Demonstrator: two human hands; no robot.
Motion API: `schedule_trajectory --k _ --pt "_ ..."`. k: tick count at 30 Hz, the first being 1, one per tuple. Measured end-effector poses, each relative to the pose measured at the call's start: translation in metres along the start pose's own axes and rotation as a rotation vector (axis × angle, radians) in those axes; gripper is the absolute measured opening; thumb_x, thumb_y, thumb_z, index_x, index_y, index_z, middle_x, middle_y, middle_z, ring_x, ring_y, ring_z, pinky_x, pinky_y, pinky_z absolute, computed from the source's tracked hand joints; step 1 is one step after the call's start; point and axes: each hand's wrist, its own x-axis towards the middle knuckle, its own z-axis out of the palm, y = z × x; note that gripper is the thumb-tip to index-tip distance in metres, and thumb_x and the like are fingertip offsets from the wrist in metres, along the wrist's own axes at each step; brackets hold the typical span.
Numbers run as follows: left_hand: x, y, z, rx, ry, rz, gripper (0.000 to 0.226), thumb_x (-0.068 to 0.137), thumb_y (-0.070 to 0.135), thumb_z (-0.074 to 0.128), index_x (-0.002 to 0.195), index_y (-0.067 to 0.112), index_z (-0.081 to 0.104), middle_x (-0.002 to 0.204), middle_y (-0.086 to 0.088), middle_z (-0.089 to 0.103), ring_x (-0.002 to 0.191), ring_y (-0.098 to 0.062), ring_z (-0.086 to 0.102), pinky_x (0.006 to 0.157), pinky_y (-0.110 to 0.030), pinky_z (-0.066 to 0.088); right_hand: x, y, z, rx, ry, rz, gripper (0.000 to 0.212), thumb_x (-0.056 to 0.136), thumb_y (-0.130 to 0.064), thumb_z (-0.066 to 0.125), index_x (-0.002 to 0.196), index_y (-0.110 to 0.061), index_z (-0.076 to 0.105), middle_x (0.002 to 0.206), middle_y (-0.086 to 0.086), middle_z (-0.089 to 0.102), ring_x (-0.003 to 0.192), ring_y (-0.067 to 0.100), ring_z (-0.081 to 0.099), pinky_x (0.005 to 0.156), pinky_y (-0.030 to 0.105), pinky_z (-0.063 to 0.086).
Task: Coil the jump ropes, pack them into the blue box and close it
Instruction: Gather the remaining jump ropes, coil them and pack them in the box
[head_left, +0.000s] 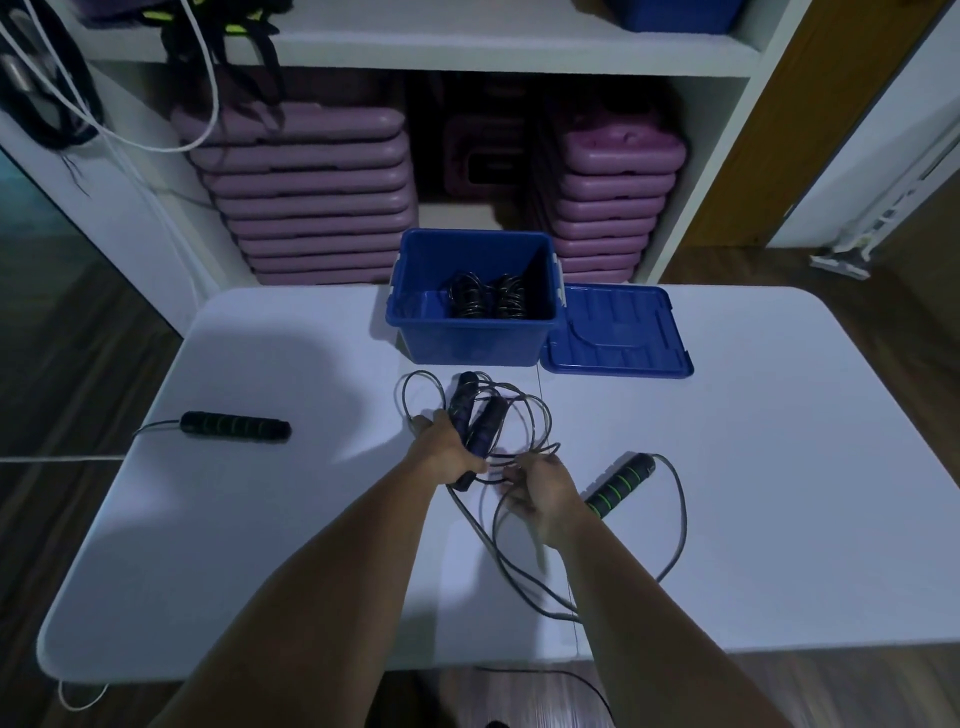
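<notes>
Purple-handled jump rope (488, 415), centre of tabletop (779, 467): left hand (447, 449) grips both handles; right hand (545, 493) pinches loose cord loops. Blue box (467, 343), open, far edge. Risk: loops springing apart or snagging the adjacent green-handled rope (621, 486).
</notes>
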Motion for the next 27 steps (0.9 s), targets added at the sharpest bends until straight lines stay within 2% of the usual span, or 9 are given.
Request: schedule_trajectory --k 2,5,8,10,13,18,22,25,27 --pt "0.0 -0.005 0.005 0.066 -0.004 0.018 0.103 0.065 0.029 0.091 0.143 0.011 0.027 0.144 -0.014 0.019 0.124 -0.037 0.048 0.101 -0.044 0.049 0.0 0.004 -0.002 -0.114 0.058 -0.091 0.014 0.093 -0.018 0.055 0.101 -0.008 0.05 0.076 0.01 0.056 0.054 0.019 0.05 0.048 0.027 0.043" --pt "-0.002 -0.01 0.014 0.083 0.093 0.074 0.083 0.071 0.021 0.084 0.136 0.012 0.032 0.14 -0.015 0.024 0.113 -0.04 0.055 0.094 -0.046 0.053 -0.005 0.003 -0.004 -0.317 0.162 -0.207 0.04 0.087 -0.036 0.066 0.113 -0.013 0.045 0.096 0.008 0.061 0.084 0.027 0.06 0.076 0.039 0.051" --pt "-0.007 -0.014 0.012 0.146 0.199 0.127 0.074 0.075 0.018 0.079 0.132 0.01 0.034 0.138 -0.016 0.03 0.106 -0.042 0.059 0.088 -0.044 0.054 -0.014 -0.005 -0.003 -0.454 0.198 -0.368 0.053 0.09 -0.035 0.066 0.13 -0.011 0.04 0.114 0.007 0.055 0.095 0.022 0.054 0.081 0.029 0.039" --pt "-0.012 -0.017 0.002 0.179 0.255 0.161 0.069 0.076 0.017 0.078 0.131 0.009 0.036 0.137 -0.016 0.034 0.106 -0.043 0.06 0.087 -0.044 0.053 -0.019 -0.01 -0.002 -0.57 0.257 -0.492 0.062 0.091 -0.036 0.064 0.139 -0.009 0.035 0.131 0.011 0.046 0.108 0.026 0.053 0.086 0.031 0.039" --pt "-0.023 -0.02 -0.024 0.201 0.321 0.24 0.068 0.077 0.014 0.075 0.134 0.009 0.037 0.132 -0.015 0.039 0.107 -0.041 0.058 0.084 -0.041 0.049 -0.027 -0.017 0.0 -0.706 0.31 -0.695 0.053 0.094 -0.033 0.059 0.138 -0.01 0.041 0.136 0.013 0.042 0.12 0.029 0.048 0.098 0.036 0.041" --pt "-0.057 -0.017 -0.08 0.188 0.435 0.513 0.072 0.074 0.006 0.076 0.139 0.006 0.043 0.127 -0.016 0.045 0.101 -0.036 0.062 0.076 -0.028 0.041 -0.053 -0.059 0.013 -0.803 0.265 -1.038 0.03 0.098 -0.011 0.05 0.127 -0.011 0.057 0.127 0.012 0.051 0.114 0.029 0.051 0.095 0.034 0.041" --pt "-0.094 0.0 -0.129 0.16 0.442 0.585 0.077 0.076 0.011 0.075 0.143 0.016 0.037 0.131 -0.01 0.039 0.099 -0.033 0.061 0.08 -0.031 0.045 -0.084 -0.112 0.028 -0.94 0.227 -1.327 0.049 0.089 0.002 0.057 0.135 -0.013 0.054 0.134 0.013 0.05 0.118 0.028 0.05 0.1 0.037 0.044" --pt "-0.121 0.008 -0.161 0.123 0.402 0.658 0.082 0.074 0.02 0.077 0.144 0.022 0.035 0.133 -0.006 0.038 0.109 -0.03 0.057 0.092 -0.041 0.049 -0.112 -0.148 0.041 -1.22 0.243 -1.496 0.075 0.08 -0.008 0.073 0.146 -0.023 0.04 0.15 0.01 0.038 0.134 0.031 0.04 0.105 0.044 0.043" --pt "-0.14 0.011 -0.179 0.105 0.378 0.725 0.085 0.073 0.024 0.08 0.145 0.02 0.036 0.134 -0.005 0.039 0.114 -0.025 0.053 0.096 -0.038 0.047 -0.133 -0.165 0.048 -1.401 0.231 -1.644 0.081 0.074 -0.015 0.079 0.145 -0.023 0.041 0.151 0.014 0.039 0.136 0.037 0.04 0.1 0.052 0.046"
